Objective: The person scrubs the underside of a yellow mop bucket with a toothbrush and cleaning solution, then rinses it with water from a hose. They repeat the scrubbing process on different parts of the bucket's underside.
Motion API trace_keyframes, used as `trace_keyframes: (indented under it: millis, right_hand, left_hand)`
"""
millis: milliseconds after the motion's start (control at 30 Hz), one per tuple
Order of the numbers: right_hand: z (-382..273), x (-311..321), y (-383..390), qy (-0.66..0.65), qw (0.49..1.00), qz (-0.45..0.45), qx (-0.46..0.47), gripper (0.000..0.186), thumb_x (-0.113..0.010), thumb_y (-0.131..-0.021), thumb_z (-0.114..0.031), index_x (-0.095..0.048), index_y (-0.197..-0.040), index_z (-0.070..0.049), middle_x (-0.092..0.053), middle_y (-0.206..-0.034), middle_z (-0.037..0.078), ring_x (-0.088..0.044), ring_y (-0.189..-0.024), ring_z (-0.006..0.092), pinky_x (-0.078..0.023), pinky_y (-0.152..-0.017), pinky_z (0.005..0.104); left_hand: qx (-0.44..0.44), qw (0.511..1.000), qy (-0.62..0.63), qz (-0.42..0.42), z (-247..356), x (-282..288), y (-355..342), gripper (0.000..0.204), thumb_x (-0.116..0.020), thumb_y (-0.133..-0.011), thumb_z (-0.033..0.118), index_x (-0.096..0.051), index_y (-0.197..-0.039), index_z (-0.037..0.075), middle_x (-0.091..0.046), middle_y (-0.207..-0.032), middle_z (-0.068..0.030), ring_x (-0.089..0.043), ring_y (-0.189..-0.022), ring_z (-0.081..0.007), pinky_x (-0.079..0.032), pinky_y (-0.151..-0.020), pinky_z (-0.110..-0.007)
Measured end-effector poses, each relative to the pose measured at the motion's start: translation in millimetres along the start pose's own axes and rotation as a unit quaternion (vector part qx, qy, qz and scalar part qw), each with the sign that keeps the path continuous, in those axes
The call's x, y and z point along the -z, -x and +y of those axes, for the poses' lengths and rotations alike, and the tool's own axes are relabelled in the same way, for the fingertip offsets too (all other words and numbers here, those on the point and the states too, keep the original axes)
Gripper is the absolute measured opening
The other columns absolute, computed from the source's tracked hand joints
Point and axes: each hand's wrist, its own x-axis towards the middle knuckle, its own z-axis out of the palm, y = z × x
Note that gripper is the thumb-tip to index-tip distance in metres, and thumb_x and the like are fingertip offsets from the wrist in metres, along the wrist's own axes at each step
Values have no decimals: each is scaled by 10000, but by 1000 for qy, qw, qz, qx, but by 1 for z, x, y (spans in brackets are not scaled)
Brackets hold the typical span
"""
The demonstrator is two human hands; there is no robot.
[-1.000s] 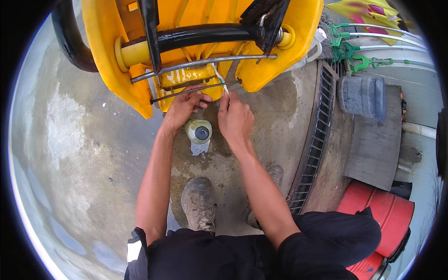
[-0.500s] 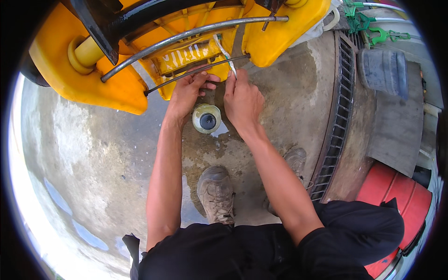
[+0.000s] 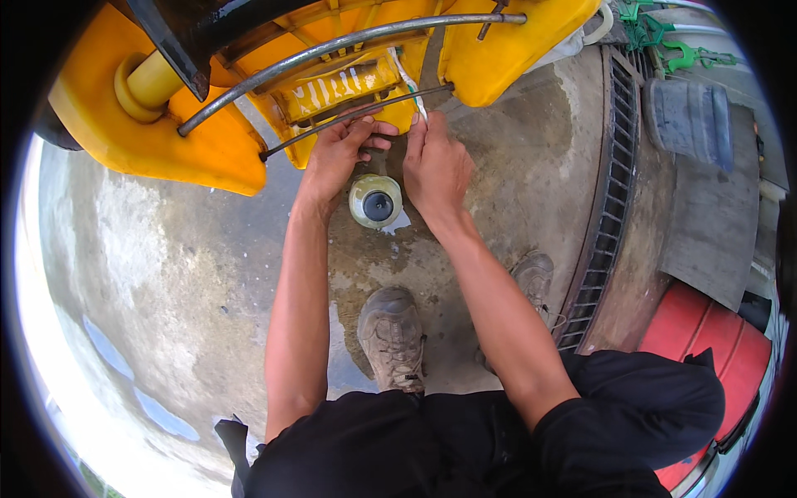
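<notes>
My right hand [image 3: 436, 166] grips a slim white-and-green brush [image 3: 405, 76], pointing up into the underside of a yellow plastic machine [image 3: 515, 46]. Its upper end lies by a ribbed yellow part marked with white streaks [image 3: 332, 90]. My left hand [image 3: 336, 162] is at that part's lower edge, just under a thin metal rod [image 3: 303, 134], fingertips touching there and lower fingers loosely curled apart. A squat translucent greenish container [image 3: 365, 187] with a dark centre stands on wet concrete between my wrists.
A curved metal bar [image 3: 267, 75] and black frame [image 3: 170, 46] cross the machine. At right are a drain grate [image 3: 614, 191], grey-blue plastic container [image 3: 686, 124], leaning sheet [image 3: 710, 224], red drums [image 3: 697, 340] and green-fitted poles [image 3: 689, 54]. My shoes [image 3: 386, 324] are below.
The view has shifted, bringing the machine higher and partly out at the top. My hands keep much the same places on it, the brush still in my right hand.
</notes>
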Motion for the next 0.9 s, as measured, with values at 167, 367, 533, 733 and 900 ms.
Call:
trace_keyframes:
  millis: [167, 367, 533, 733, 900]
  right_hand:
    - [3, 5, -2, 13, 1000, -15, -1, 242, -542, -1099, -278, -592, -1021, -55, -679, -674, 215, -687, -643, 472, -508, -588, 588]
    - [3, 8, -4, 7, 1000, -10, -6, 260, -538, -1100, -289, -607, -1012, -54, -687, -682, 221, -691, -652, 479, -516, -599, 592]
    - [-5, 17, -7, -10, 1000, 14, -2, 275, -540, -1099, -297, -618, -996, -55, -689, -689, 227, -694, -653, 474, -520, -591, 583]
    - [-2, 12, -1, -34, 997, 64, 37, 201, -571, -1087, -251, -614, -1024, -65, -669, -674, 214, -688, -652, 462, -504, -573, 567]
    - [9, -10, 10, -106, 989, 102, 32, 168, -567, -1096, -230, -581, -1065, -65, -676, -723, 223, -682, -655, 463, -499, -565, 559]
  left_hand:
    - [0, 1000, -9, 2, -1, 0, 0, 433, -544, -1123, 256, -560, -1488, 25, -769, -1174, -38, -672, -995, -87, -485, -859, -237]
    - [-5, 1000, -26, 5, -1, 0, 0, 437, -543, -1121, 260, -563, -1489, 26, -774, -1162, -28, -669, -996, -82, -480, -855, -238]
    - [-10, 999, -34, 9, 2, -3, 3, 437, -540, -1121, 270, -566, -1485, 30, -774, -1160, -25, -664, -990, -78, -475, -849, -236]
    - [-11, 1000, -28, 10, 1, -1, 3, 431, -546, -1118, 267, -571, -1479, 34, -772, -1150, -25, -661, -979, -80, -473, -841, -235]
    - [-10, 1000, -19, 4, 1, -2, 0, 430, -553, -1117, 262, -569, -1479, 30, -772, -1149, -30, -660, -977, -81, -472, -839, -233]
